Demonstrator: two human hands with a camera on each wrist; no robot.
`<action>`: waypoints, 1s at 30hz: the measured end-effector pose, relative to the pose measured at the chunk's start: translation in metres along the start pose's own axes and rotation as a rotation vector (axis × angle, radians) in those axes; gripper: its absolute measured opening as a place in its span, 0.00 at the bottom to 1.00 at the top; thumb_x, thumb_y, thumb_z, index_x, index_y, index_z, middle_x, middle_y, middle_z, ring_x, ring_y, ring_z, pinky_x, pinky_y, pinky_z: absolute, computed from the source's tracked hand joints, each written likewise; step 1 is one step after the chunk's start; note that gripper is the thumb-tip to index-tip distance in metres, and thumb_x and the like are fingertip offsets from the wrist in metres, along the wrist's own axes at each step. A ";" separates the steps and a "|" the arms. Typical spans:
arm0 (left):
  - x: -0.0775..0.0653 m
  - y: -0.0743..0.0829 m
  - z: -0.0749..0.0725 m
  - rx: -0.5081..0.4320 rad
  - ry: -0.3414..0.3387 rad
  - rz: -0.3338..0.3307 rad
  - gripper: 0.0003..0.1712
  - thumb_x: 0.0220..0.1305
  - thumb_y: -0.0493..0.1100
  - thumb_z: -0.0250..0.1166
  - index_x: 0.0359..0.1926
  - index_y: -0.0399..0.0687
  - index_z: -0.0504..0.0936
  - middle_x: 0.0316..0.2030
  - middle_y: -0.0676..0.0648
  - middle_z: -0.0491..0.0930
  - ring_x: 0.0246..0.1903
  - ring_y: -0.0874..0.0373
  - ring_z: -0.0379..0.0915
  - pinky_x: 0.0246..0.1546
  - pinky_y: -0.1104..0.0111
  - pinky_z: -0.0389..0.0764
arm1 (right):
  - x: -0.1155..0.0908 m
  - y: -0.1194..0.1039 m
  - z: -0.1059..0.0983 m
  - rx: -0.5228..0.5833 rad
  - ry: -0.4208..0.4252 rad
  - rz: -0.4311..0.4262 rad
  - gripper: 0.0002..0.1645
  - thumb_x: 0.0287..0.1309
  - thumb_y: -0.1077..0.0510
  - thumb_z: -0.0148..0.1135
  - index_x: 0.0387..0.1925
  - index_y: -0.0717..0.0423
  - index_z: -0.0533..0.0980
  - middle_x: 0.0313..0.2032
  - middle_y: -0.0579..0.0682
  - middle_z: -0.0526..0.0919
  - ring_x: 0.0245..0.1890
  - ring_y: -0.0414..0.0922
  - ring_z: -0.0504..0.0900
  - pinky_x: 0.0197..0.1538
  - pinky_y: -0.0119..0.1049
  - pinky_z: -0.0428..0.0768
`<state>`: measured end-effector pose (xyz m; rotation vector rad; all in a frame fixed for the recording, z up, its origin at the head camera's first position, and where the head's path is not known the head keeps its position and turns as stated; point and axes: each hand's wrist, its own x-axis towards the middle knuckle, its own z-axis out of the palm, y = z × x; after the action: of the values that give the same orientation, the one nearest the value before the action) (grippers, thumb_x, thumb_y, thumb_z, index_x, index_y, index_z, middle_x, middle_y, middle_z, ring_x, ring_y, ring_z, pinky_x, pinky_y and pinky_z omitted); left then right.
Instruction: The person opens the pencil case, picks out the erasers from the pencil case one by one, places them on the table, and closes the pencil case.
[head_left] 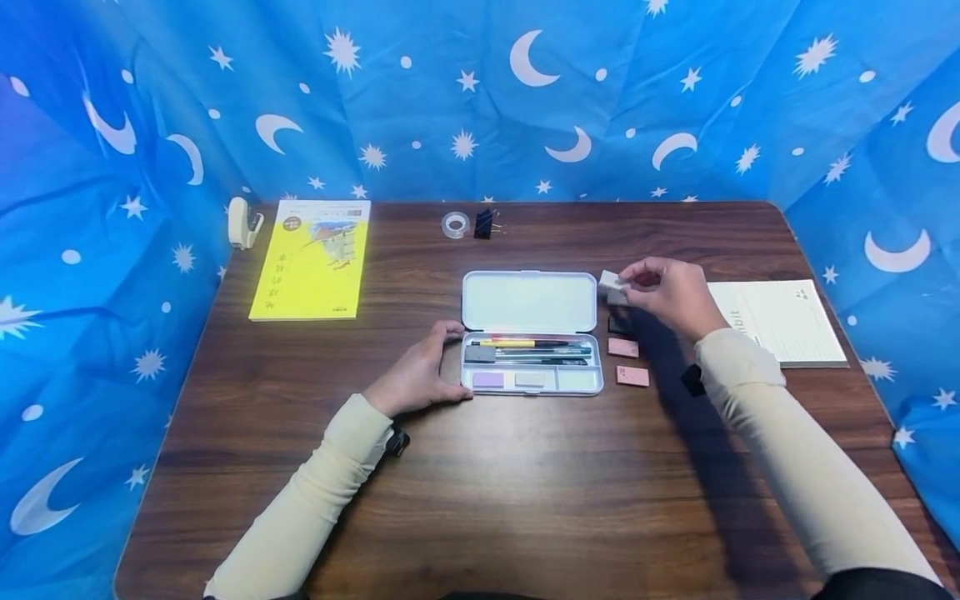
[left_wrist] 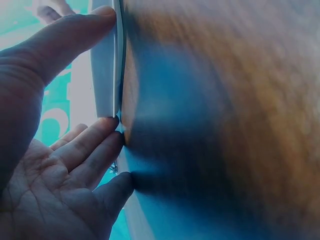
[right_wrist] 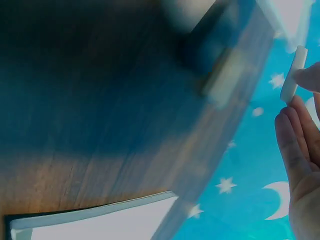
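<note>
An open white pencil case [head_left: 580,382] lies on the table with its lid [head_left: 529,302] folded back. Pens and pencils [head_left: 525,343] fill its rear compartment with a grey block [head_left: 480,355] over them; a purple eraser [head_left: 488,380] and a pale one [head_left: 529,380] lie in front. My left hand [head_left: 416,372] holds the case's left end, thumb at the front corner, fingers at the back. Right of the lid, my right hand [head_left: 672,297] pinches a white eraser [right_wrist: 294,75] between thumb and fingertips. Below that eraser lies a greyish block [head_left: 617,297].
Right of the case lie a dark block [head_left: 619,324] and two pink erasers [head_left: 632,377]. A white notepad [head_left: 787,321] sits under the right wrist. Farther back are a tape roll [head_left: 455,224], a black binder clip [head_left: 483,223], a yellow book [head_left: 311,271] and a stapler [head_left: 242,223].
</note>
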<state>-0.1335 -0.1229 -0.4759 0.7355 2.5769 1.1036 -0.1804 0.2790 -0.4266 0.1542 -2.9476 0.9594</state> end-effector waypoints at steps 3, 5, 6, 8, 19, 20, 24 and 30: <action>0.001 0.000 0.001 -0.007 -0.011 -0.011 0.56 0.46 0.41 0.87 0.70 0.39 0.61 0.67 0.33 0.74 0.66 0.40 0.72 0.72 0.51 0.70 | 0.013 0.011 0.001 -0.013 -0.039 0.038 0.12 0.63 0.66 0.71 0.48 0.61 0.85 0.45 0.63 0.88 0.45 0.57 0.85 0.50 0.54 0.83; 0.001 0.000 0.002 -0.010 -0.016 -0.015 0.57 0.46 0.41 0.87 0.70 0.39 0.61 0.68 0.33 0.73 0.67 0.40 0.72 0.72 0.51 0.69 | 0.020 0.016 0.003 -0.019 -0.058 0.057 0.12 0.64 0.66 0.70 0.49 0.62 0.85 0.46 0.64 0.87 0.45 0.58 0.84 0.49 0.55 0.83; 0.001 -0.001 0.002 -0.012 -0.018 -0.015 0.57 0.46 0.41 0.87 0.70 0.39 0.61 0.68 0.33 0.73 0.67 0.40 0.72 0.73 0.52 0.68 | 0.023 0.018 0.004 -0.028 -0.063 0.062 0.12 0.64 0.66 0.70 0.49 0.63 0.85 0.46 0.65 0.87 0.45 0.58 0.84 0.49 0.54 0.83; 0.002 -0.001 0.003 -0.013 -0.019 -0.015 0.57 0.46 0.41 0.87 0.71 0.39 0.61 0.69 0.33 0.73 0.68 0.40 0.71 0.73 0.52 0.68 | 0.027 0.021 0.006 -0.040 -0.069 0.069 0.11 0.65 0.66 0.70 0.48 0.63 0.85 0.46 0.65 0.87 0.45 0.58 0.84 0.47 0.53 0.83; 0.001 -0.002 0.001 -0.005 -0.021 -0.017 0.56 0.47 0.41 0.87 0.70 0.40 0.60 0.68 0.33 0.73 0.67 0.40 0.72 0.72 0.51 0.69 | 0.036 0.033 0.012 -0.073 -0.090 0.099 0.09 0.65 0.69 0.67 0.47 0.66 0.83 0.45 0.67 0.86 0.45 0.60 0.82 0.48 0.55 0.80; 0.001 -0.002 0.001 -0.004 -0.021 -0.017 0.56 0.46 0.41 0.87 0.70 0.40 0.60 0.68 0.33 0.73 0.67 0.40 0.72 0.72 0.51 0.69 | 0.037 0.033 0.012 -0.072 -0.089 0.099 0.09 0.66 0.69 0.66 0.47 0.66 0.83 0.45 0.67 0.86 0.45 0.60 0.82 0.48 0.55 0.80; 0.002 -0.002 0.000 -0.002 -0.021 -0.020 0.57 0.46 0.41 0.87 0.70 0.40 0.60 0.68 0.33 0.73 0.67 0.40 0.72 0.72 0.51 0.69 | 0.037 0.032 0.012 -0.070 -0.089 0.097 0.09 0.66 0.69 0.66 0.47 0.65 0.83 0.45 0.67 0.86 0.45 0.60 0.83 0.48 0.55 0.80; 0.001 -0.001 -0.001 -0.008 -0.025 -0.033 0.57 0.46 0.42 0.87 0.70 0.40 0.60 0.69 0.33 0.73 0.67 0.40 0.71 0.73 0.51 0.68 | 0.033 0.023 0.007 -0.051 -0.060 0.097 0.10 0.67 0.68 0.67 0.49 0.64 0.84 0.47 0.67 0.86 0.46 0.60 0.82 0.51 0.57 0.81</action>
<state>-0.1350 -0.1235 -0.4764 0.6977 2.5531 1.0870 -0.2162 0.2906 -0.4433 0.0392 -3.0565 0.9047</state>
